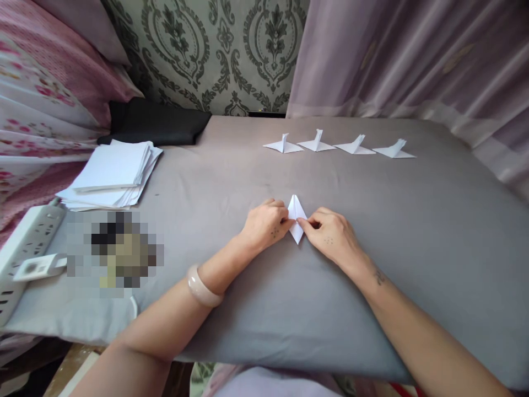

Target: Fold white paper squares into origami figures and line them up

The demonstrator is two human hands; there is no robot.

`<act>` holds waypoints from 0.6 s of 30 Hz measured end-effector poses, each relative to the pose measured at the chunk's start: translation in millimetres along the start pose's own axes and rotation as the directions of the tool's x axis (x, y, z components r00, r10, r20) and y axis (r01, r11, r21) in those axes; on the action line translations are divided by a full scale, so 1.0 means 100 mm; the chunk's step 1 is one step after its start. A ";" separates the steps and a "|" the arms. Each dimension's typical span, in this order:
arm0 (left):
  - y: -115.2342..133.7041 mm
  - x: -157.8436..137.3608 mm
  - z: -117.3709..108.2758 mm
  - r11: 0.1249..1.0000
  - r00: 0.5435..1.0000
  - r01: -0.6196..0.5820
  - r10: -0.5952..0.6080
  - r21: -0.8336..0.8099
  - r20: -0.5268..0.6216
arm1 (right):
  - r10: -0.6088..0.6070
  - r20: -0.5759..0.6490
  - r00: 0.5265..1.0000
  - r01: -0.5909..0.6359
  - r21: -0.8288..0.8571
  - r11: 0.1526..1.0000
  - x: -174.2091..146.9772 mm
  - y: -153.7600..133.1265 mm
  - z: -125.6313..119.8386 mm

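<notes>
Folded paper diamond (296, 207) is sitting mid-frame, long axis running up-down; left hand (266, 221) and right hand (334, 232) are both touching, fingers (306, 227) pinching its middle.

Count of folded white paper, five: one paper diamond (297, 234) at the person's hands, four paper figures (317, 144) in the far row. Hands, two: one left hand (266, 221), one right hand (333, 232). Bangles, one, a pale bangle (203, 288) on the left forearm. Wrist tattoos, one, a dark tattoo (378, 277) on the right. Paper stacks, one, a white stack (109, 165); individual sheets too close-packed to number. Black folded items, one, a black bundle (157, 122). Power strips, one, a white strip (37, 229), with one plug-in adapter (39, 267). Tables, one, a grey-covered table (268, 325). Contents of the pixelated patch: uncountable.
</notes>
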State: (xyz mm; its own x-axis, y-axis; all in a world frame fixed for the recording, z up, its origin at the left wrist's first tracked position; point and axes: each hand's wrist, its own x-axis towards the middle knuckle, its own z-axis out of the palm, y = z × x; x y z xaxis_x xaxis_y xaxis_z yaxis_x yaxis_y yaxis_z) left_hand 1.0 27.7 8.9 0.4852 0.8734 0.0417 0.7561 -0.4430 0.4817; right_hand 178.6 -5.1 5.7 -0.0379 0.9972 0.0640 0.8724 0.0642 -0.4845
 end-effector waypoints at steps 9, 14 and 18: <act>-0.11 0.17 0.08 0.982 0.988 0.148 -0.142 -0.114 0.054 | 0.126 0.123 0.984 -0.131 0.028 0.991 0.15 0.07 -0.01; -0.17 0.17 0.14 0.970 0.990 0.142 -0.139 -0.195 0.032 | 0.211 0.270 0.939 -0.237 0.066 0.969 0.31 0.18 -0.09; -0.20 0.13 0.17 0.962 0.989 0.146 -0.151 -0.231 -0.004 | 0.219 0.367 0.904 -0.293 0.161 0.942 0.36 0.24 -0.13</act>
State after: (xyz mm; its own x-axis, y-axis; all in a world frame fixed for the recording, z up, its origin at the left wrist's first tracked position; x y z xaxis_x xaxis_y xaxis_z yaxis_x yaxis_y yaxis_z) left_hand 0.0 44.8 -15.4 0.3639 0.9310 -0.0279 0.6969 -0.2523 0.6714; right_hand 204.7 31.6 7.7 -0.0223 0.9293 -0.3685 0.7551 -0.2260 -0.6155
